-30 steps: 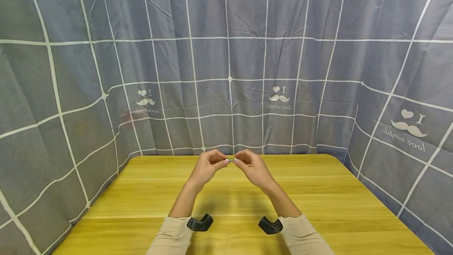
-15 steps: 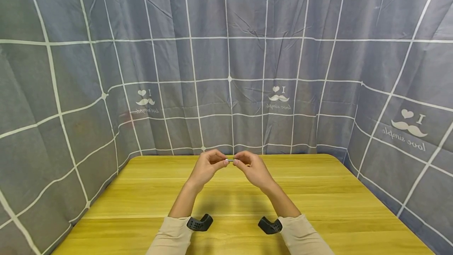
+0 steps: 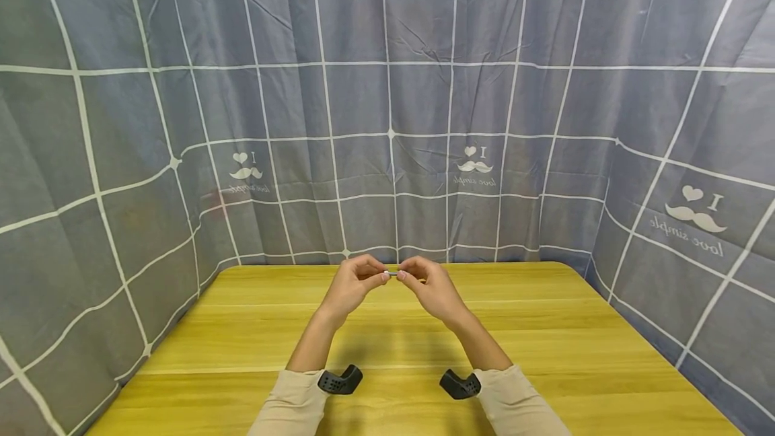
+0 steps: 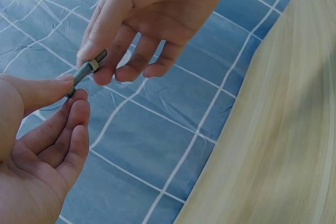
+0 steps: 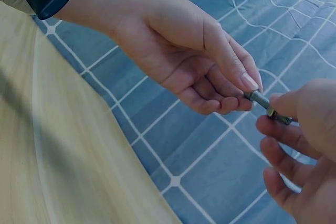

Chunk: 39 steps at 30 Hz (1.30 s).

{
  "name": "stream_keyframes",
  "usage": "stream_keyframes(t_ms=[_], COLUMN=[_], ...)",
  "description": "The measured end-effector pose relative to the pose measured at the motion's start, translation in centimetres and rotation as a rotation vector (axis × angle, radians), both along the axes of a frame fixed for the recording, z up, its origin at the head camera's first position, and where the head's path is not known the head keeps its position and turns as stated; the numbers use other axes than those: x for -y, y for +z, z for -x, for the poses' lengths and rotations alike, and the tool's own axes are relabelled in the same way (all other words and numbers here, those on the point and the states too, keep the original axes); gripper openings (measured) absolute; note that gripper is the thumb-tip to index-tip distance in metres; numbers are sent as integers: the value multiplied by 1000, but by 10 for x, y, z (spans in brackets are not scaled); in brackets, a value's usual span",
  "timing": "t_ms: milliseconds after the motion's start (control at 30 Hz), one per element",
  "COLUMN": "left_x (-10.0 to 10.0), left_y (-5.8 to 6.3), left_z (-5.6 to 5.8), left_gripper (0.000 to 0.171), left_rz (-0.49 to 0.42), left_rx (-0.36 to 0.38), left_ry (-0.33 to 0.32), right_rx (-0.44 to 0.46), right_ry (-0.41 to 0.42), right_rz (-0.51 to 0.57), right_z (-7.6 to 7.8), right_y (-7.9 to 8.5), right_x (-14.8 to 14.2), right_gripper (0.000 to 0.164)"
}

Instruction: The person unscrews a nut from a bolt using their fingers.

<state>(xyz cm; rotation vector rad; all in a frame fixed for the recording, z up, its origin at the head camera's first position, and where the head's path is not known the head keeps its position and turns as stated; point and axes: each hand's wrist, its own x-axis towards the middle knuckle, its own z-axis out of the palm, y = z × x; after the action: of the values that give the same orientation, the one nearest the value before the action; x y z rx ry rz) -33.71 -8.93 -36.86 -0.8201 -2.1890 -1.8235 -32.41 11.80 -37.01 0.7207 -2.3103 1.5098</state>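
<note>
Facing a grey-blue curtain (image 3: 387,99) beyond the bolt (image 4: 82,73), crossed by white grid lines and printed with mirrored lettering (image 3: 687,237). Looking down on a yellow wooden table (image 3: 545,328), spreading out lower than the bolt and toward the viewer from it. Holding the bolt up clear of the wood, near level in the head view, between both hands.

Pinching one end of the bolt, on its left, between thumb and fingertips of the left hand (image 3: 350,288). Gripping from the bolt's right with the right hand (image 3: 432,291), pressing thumb and forefinger in at the nut (image 4: 95,65) toward the bolt's other end. Leaving threads showing between the two grips, and letting the bolt's tip poke out past the nut. Curling the spare right fingers loosely, just beside the bolt.

Wearing cream sleeves (image 3: 290,399), nearer the viewer than the bolt, with a black device (image 3: 340,380) at the left cuff and a matching black unit (image 3: 460,384) at the right.
</note>
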Motion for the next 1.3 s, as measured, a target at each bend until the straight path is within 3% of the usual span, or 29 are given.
stream_keyframes(t_ms=[267,500,733,967,1167,1300], left_x=[0,0,1,2,2,2], left_y=[1,-1,-2,0,1,1], left_z=[0,0,0,-1,-1,-1], left_gripper=[10,12,11,10,11,11], left_rz=[-3,-5,-7,5,-7,-7], left_rx=[16,6,9,5,7,6], left_ry=[-11,-23,-20,-11,-15,-12], right_rx=[25,12,40,39,17,26], right_ry=[-11,3,-15,10,3,11], right_rz=[17,18,-9,5,4,20], right_z=[-1,-1,1,2,0,0], right_y=[0,0,-2,-2,-1,0], right_x=[0,-2,-1,-1,0,0], right_gripper=[24,10,24,12,19,15])
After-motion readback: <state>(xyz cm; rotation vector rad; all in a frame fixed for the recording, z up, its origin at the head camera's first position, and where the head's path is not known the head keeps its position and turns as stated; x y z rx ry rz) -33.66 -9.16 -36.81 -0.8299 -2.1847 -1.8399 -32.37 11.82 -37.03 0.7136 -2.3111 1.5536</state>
